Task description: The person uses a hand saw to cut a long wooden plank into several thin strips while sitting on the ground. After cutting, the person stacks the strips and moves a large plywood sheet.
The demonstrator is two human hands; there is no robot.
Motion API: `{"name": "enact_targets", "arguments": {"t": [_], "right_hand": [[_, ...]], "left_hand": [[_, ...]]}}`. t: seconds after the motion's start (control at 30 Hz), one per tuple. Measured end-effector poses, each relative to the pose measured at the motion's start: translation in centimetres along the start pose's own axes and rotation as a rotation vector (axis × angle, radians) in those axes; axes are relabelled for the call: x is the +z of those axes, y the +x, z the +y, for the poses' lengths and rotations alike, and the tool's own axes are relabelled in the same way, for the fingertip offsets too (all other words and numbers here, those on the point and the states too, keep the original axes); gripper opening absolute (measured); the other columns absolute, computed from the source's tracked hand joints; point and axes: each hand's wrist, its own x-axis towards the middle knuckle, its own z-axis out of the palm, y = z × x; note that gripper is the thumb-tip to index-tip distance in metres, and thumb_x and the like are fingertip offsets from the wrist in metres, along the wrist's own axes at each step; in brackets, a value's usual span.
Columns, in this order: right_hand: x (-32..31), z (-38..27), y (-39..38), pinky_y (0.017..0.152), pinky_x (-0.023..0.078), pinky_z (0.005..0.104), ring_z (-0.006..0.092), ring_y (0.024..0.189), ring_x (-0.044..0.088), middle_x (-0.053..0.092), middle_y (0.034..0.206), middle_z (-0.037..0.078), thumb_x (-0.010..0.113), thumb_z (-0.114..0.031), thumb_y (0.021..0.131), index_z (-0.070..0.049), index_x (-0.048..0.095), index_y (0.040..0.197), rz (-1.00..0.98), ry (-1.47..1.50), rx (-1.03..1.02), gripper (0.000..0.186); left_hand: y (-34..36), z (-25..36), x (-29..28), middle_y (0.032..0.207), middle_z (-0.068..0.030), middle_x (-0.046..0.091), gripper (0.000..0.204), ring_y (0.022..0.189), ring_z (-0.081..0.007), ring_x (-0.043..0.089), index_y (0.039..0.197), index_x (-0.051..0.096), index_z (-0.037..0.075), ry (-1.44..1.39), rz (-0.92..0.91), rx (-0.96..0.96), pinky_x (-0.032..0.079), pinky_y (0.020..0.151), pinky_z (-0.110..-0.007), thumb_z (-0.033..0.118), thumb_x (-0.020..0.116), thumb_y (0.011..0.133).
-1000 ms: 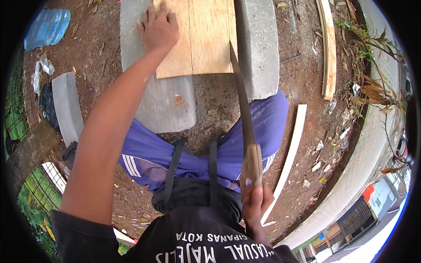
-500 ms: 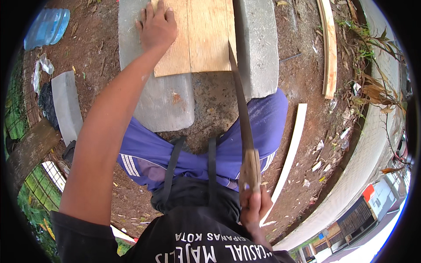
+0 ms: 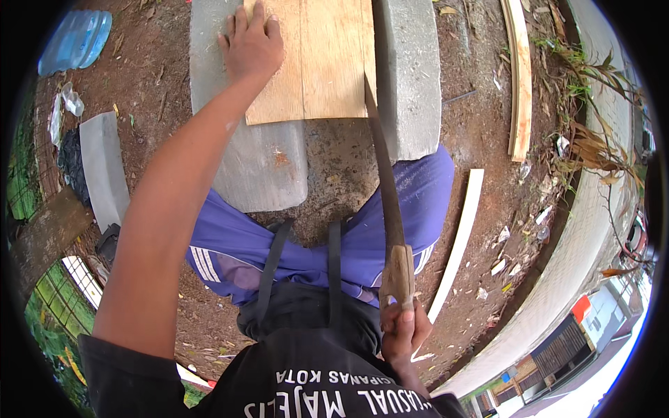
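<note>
My left hand [image 3: 251, 49] lies with fingers spread on a thin plywood board [image 3: 324, 56], which has a lengthwise line on it and rests across concrete blocks [image 3: 411, 83]. My right hand [image 3: 405, 331] grips the wooden handle [image 3: 398, 275] of a handsaw, low in the view near my body. The long dark blade [image 3: 383, 171] slants up to the board's near right part, where its tip sits in or against the board; exactly how deep I cannot tell. My legs [image 3: 425, 198] are bent either side of the space below the board.
Loose wooden strips [image 3: 519, 83] and a white strip [image 3: 456, 237] lie at the right before a low wall [image 3: 550, 320]. At left are a blue plastic jug [image 3: 73, 45], a grey slab [image 3: 104, 167], wire fencing and plastic litter on dirt ground.
The saw and my right hand have shifted a little toward my body along the blade's line over the last second. My left hand stays in place on the board.
</note>
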Motion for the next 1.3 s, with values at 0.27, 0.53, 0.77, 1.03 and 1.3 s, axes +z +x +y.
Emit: {"name": "enact_targets", "arguments": {"t": [0.27, 0.53, 0.77, 1.03, 1.3], "right_hand": [[8.5, 1.6, 18.0, 0.053, 0.031, 0.0299, 0.0066, 0.067, 0.039, 0.043, 0.064, -0.001, 0.056, -0.027, 0.108, -0.001, 0.049, 0.074, -0.02, 0.112, 0.025, 0.043], [-1.6, 2.8, -0.2, 0.046, 0.032, 0.0269, 0.008, 0.049, 0.042, 0.046, 0.058, -0.001, 0.05, -0.04, 0.108, -0.007, 0.051, 0.075, -0.002, -0.052, 0.03, 0.047], [8.5, 3.0, 18.0, 0.052, 0.032, 0.0272, 0.005, 0.063, 0.041, 0.046, 0.064, -0.002, 0.055, -0.029, 0.108, -0.003, 0.049, 0.072, -0.01, 0.023, -0.016, 0.045], [-1.1, 2.5, 0.9, 0.048, 0.033, 0.0287, 0.0084, 0.055, 0.045, 0.049, 0.059, 0.001, 0.054, -0.031, 0.105, -0.002, 0.054, 0.075, -0.01, -0.114, -0.019, 0.041], [9.0, 2.7, 19.5, 0.053, 0.032, 0.0265, 0.0039, 0.064, 0.041, 0.046, 0.065, -0.004, 0.055, -0.03, 0.108, -0.004, 0.047, 0.071, -0.014, 0.061, 0.059, 0.046]], "left_hand": [[0.9, -0.2, 0.3, 0.164, -0.0172, 0.035, 0.06, 0.155, -0.0366, 0.026, 0.16, 0.04, 0.02, 0.03, 0.007, -0.006, 0.016, 0.126, -0.057, 0.048, 0.039, 0.107], [0.5, -0.1, -0.8, 0.166, -0.0184, 0.032, 0.062, 0.155, -0.0381, 0.025, 0.16, 0.039, 0.015, -0.011, 0.003, -0.006, 0.016, 0.126, -0.058, 0.047, 0.038, 0.107], [0.7, 0.0, 0.0, 0.166, -0.0181, 0.033, 0.062, 0.155, -0.0368, 0.026, 0.159, 0.04, 0.015, 0.011, 0.023, 0.01, 0.016, 0.126, -0.057, 0.048, 0.037, 0.107], [0.6, -0.4, 0.2, 0.163, -0.0163, 0.037, 0.06, 0.153, -0.0352, 0.029, 0.159, 0.042, 0.016, 0.021, 0.056, 0.004, 0.018, 0.126, -0.057, 0.047, 0.038, 0.107], [1.0, 0.0, 0.5, 0.163, -0.0156, 0.036, 0.06, 0.153, -0.0349, 0.029, 0.159, 0.041, 0.017, 0.018, 0.04, 0.018, 0.017, 0.126, -0.057, 0.048, 0.038, 0.107]]}}
